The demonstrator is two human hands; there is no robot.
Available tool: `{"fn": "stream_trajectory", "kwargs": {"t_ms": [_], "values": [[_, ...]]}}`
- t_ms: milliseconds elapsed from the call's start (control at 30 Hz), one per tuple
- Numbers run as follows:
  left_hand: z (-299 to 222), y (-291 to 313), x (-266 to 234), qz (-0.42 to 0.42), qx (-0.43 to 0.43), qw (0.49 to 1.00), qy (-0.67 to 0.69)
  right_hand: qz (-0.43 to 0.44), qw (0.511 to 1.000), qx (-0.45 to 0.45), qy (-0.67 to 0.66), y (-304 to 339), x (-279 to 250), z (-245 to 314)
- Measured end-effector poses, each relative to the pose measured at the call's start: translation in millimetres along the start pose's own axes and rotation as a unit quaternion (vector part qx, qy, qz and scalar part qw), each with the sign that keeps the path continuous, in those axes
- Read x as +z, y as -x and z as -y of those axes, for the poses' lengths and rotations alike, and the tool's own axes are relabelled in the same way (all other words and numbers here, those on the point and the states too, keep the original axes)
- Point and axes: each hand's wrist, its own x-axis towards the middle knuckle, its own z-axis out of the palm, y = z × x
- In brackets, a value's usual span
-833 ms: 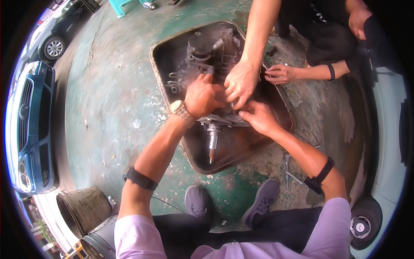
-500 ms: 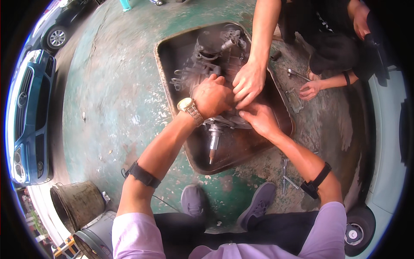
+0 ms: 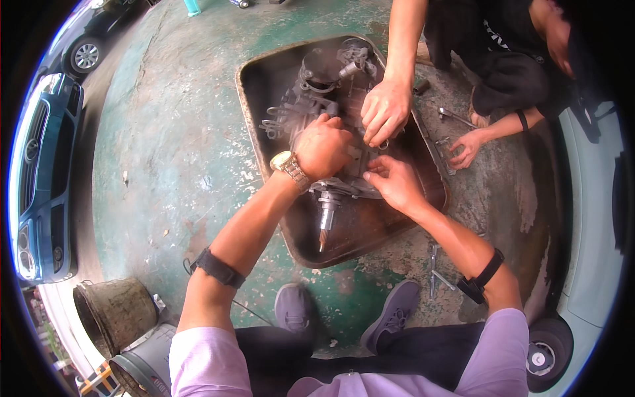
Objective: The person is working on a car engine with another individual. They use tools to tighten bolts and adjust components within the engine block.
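Note:
A grey metal gearbox (image 3: 304, 109) with a splined shaft (image 3: 327, 221) lies in a rust-brown metal tray (image 3: 357, 248). My left hand (image 3: 324, 149), with a wristwatch above it, is closed over the middle of the gearbox; its fingertips and whatever they grip are hidden. On the gearbox's right side my right hand (image 3: 399, 185) is open, thumb and fingers apart, with nothing visible in it. Just above, a co-worker's hand (image 3: 387, 112) pinches a small ring-like metal part (image 3: 383, 144).
The co-worker crouches at the right, the other hand (image 3: 468, 147) low beside small parts on the floor. A ratchet wrench (image 3: 456, 117) lies there, and more tools (image 3: 436, 274) lie nearer me. Two buckets (image 3: 118, 314) stand at lower left. Parked cars (image 3: 49, 178) flank both sides.
The co-worker's hand has lifted slightly away from my hands, showing the small ring-like part. My right hand's fingers have spread apart. My left hand stays nearly in place.

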Motion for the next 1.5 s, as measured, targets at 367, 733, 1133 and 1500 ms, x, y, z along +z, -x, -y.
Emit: {"fn": "stream_trajectory", "kwargs": {"t_ms": [367, 733, 1133, 1500], "values": [[3, 1, 2, -0.027, -0.016, 1.000, 0.000, -0.009, 1.000, -0.020, -0.012, 7, -1, -13], [-5, 4, -9, -0.073, -0.044, 0.994, 0.065, -0.056, 0.989, -0.128, 0.056, 16, 8, -25], [-5, 6, -5, -0.101, -0.061, 0.989, 0.087, -0.049, 0.985, -0.130, 0.101, 24, 12, -25], [-10, 6, -7, -0.121, -0.065, 0.987, 0.080, -0.028, 0.987, -0.130, 0.090, 24, 9, -26]]}}
